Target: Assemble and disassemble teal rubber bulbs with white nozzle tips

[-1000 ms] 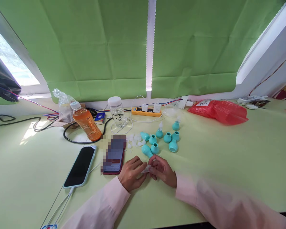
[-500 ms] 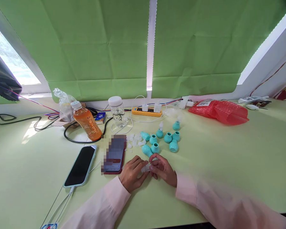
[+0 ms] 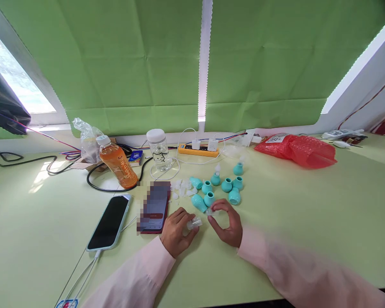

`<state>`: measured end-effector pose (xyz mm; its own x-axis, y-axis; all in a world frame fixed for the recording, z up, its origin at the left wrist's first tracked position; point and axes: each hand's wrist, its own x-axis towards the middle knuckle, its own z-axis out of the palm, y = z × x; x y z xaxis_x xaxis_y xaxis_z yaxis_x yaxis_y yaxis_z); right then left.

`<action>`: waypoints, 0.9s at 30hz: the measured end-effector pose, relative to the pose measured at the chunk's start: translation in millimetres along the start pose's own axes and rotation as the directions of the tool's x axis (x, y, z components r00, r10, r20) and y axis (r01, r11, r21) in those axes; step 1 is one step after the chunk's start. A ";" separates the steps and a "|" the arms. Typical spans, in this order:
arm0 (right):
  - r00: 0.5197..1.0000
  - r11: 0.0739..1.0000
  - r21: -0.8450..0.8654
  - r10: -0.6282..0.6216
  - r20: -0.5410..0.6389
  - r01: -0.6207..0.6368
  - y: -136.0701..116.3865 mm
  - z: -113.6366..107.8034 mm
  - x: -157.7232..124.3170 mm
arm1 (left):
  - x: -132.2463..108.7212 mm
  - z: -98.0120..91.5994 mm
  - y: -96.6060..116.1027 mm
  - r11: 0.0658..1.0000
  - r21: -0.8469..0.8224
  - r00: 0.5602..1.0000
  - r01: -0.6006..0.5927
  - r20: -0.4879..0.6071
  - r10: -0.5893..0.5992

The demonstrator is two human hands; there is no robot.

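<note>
The left hand [image 3: 176,231] kept its grip pinched on a clear cap [image 3: 194,223] just in front of the teal bulbs [image 3: 208,198] on the desk [image 3: 308,214]. The right hand [image 3: 230,225] pinched a small clear piece [image 3: 211,211] closer to those bulbs.

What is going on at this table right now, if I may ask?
A person in pink sleeves works at a pale green table. The left hand pinches a small clear piece, and the right hand holds a second clear piece beside it, not touching. Teal bulbs and white bits lie just beyond the hands, a phone to their left.
</note>
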<state>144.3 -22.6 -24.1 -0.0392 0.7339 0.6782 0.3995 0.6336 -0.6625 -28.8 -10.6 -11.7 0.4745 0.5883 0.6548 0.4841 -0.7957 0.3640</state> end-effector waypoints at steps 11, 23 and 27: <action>0.993 0.927 -0.371 0.082 0.082 -0.046 34.7 3.5 10.5 | 1.0 -0.3 -3.7 0.977 -0.020 0.976 0.214 0.046 -0.213; 0.981 0.935 -0.305 -0.193 -0.013 0.180 12.2 -1.9 5.7 | -1.2 1.1 -1.9 0.940 -0.137 0.949 0.311 -0.003 -0.315; 0.918 0.894 -0.214 -0.370 0.145 0.394 9.1 -0.2 3.2 | -0.9 2.8 -2.2 0.798 -0.430 0.876 0.422 -0.032 -0.481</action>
<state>148.0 -14.5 -27.8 -0.3163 0.4743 0.8216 0.5373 0.8033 -0.2570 -28.3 -9.0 -15.0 0.1595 0.8934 0.4200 0.2705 -0.4488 0.8517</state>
